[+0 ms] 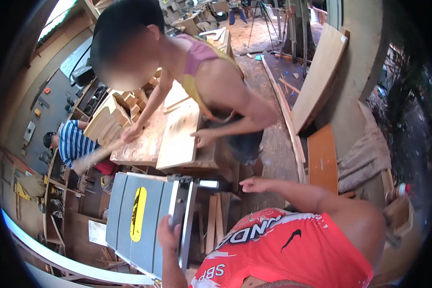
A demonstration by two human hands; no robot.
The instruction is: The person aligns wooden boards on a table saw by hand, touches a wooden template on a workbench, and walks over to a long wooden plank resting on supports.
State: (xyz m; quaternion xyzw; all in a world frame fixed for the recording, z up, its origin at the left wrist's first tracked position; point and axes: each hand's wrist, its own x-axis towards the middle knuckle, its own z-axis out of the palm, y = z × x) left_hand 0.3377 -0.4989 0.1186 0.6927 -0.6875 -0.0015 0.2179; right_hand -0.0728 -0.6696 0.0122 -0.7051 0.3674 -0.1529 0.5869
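My left hand point(168, 234) is at the grey table saw point(120, 211), beside its metal rip fence point(186, 216). Its visible fingers are apart and hold nothing I can see. A yellow throat plate point(138, 213) is set in the saw's top. My right hand point(255, 184) hangs in the air to the right of the saw, fingers loosely bent with the index finger stretched out, holding nothing. Across from me, a co-worker's hand point(132, 133) grips a motion-blurred, light wooden piece point(98, 156). That person's other hand point(205, 138) touches a pale board point(180, 137) on a workbench.
The workbench point(137, 150) adjoins the saw's far side and carries wooden pieces. Boards point(212, 223) stand beside the saw. A large panel point(319, 77) leans on the wall at right, near an orange-brown board point(322, 158). Another person point(74, 141) in stripes is at far left.
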